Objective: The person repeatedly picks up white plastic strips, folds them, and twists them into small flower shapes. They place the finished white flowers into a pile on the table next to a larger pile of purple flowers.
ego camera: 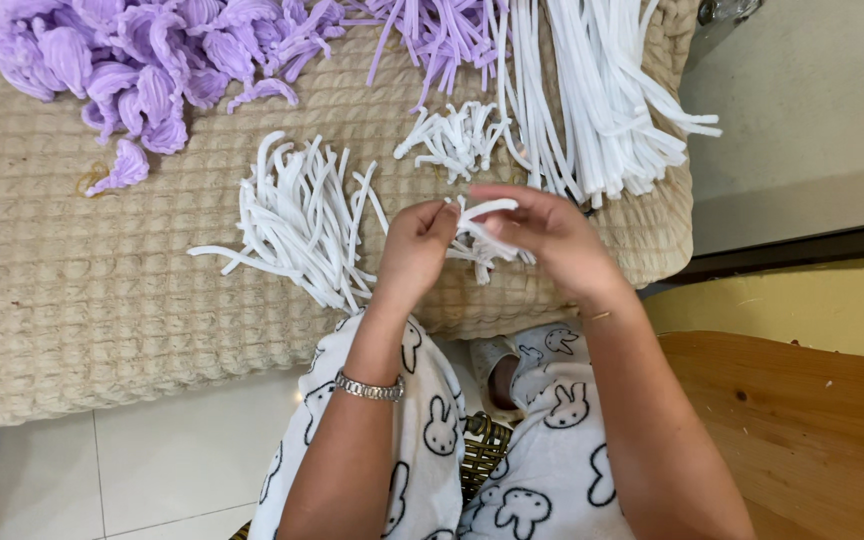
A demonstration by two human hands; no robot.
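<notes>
White stems [480,232], short fuzzy pieces bunched together, sit between both hands just above the near edge of a beige quilted cushion [102,290]. The left hand [417,250] is curled closed on the bunch from the left, thumb and fingertips pinching it. The right hand [552,235] grips it from the right, with one stem bent over the fingers [497,192] and loose ends hanging below toward the cushion edge.

Just left of the hands lies a fanned pile [297,220] of medium white stems on the cushion. Beyond the hands is a small heap [452,138] of shorter white pieces. A long bundle [592,90] of white stems runs from the top edge down to the right of that heap, ending near the right hand. Purple stems [432,35] lie beside it at the top, and a mound of purple petals [142,60] fills the top left corner, with one petal [122,168] apart from it.

A metal watch [370,388] circles the left wrist, and a thin bracelet [597,316] the right. Below are trousers [552,440] printed with rabbits, a white tiled floor [162,470] at left and a wooden board [812,430] at right.
</notes>
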